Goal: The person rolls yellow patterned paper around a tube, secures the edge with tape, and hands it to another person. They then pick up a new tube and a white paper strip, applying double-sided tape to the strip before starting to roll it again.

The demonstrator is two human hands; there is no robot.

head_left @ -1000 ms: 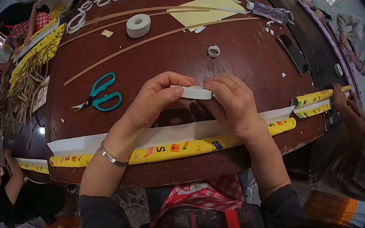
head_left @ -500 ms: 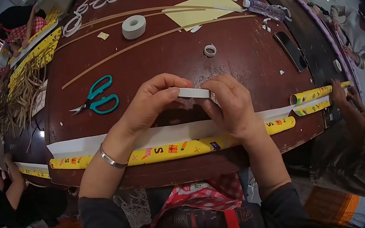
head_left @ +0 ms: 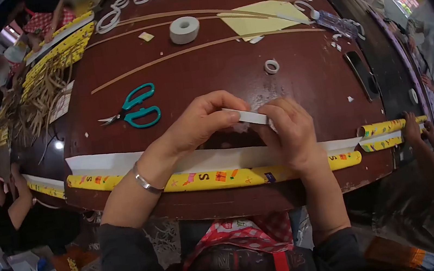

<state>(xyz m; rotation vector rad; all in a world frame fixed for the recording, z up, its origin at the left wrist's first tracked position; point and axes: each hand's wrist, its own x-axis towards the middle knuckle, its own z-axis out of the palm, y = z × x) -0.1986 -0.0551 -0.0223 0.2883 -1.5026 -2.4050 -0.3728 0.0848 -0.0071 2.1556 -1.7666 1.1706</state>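
Observation:
Between my two hands a short white strip (head_left: 252,117), which looks like tape, is held above the table. My left hand (head_left: 209,115) pinches its left end between thumb and fingers. At the right end, my right hand (head_left: 290,128) has its fingers closed on it. Beneath my forearms lies a long sheet of yellow patterned paper (head_left: 209,180), partly rolled, with its white side (head_left: 103,163) facing up behind the roll. Teal-handled scissors (head_left: 139,107) rest slightly open to the left. A small white ring (head_left: 271,66) sits beyond my right hand.
A thick white roll (head_left: 184,30), brown strips (head_left: 148,68), a yellow sheet (head_left: 251,19) and a plastic bottle (head_left: 335,24) lie farther back. A phone (head_left: 361,75) is at the right. Co-workers' hands touch yellow paper at both sides (head_left: 386,127).
The view has shifted, so the table things appear farther right. The white strip is still between my hands and now slants down more to the right.

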